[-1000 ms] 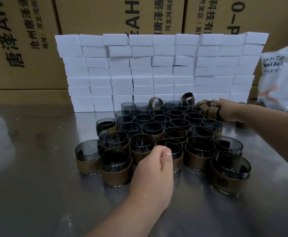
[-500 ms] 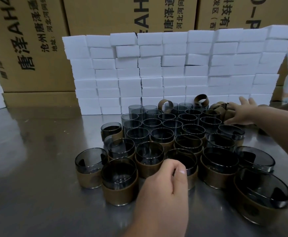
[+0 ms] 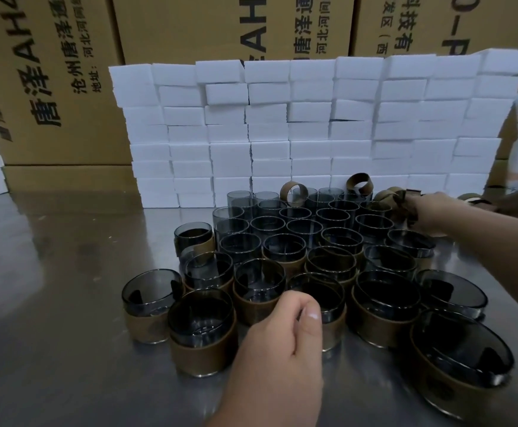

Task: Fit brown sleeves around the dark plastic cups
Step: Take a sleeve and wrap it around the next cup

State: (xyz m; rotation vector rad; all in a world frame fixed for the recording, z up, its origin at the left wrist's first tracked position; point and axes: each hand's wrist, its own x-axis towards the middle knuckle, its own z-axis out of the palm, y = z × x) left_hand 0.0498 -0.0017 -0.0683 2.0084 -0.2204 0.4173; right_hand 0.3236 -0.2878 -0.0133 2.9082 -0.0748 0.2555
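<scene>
— How are the cups (image 3: 202, 322) set?
— Upright on the steel table (image 3: 51, 334), mouths up and packed together. The front rows are sleeved, the rear rows bare.
— And the hands?
— They are kept well apart. The left hand (image 3: 282, 343) is curled just before a front sleeved cup. The right hand (image 3: 433, 214) is laid among loose sleeves (image 3: 385, 195) at the rear right. Neither grip can be told.

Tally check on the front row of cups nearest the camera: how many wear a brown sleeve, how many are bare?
Sleeved cups: 5
Bare: 0
Total: 5
One sits partly behind the left hand.
</scene>
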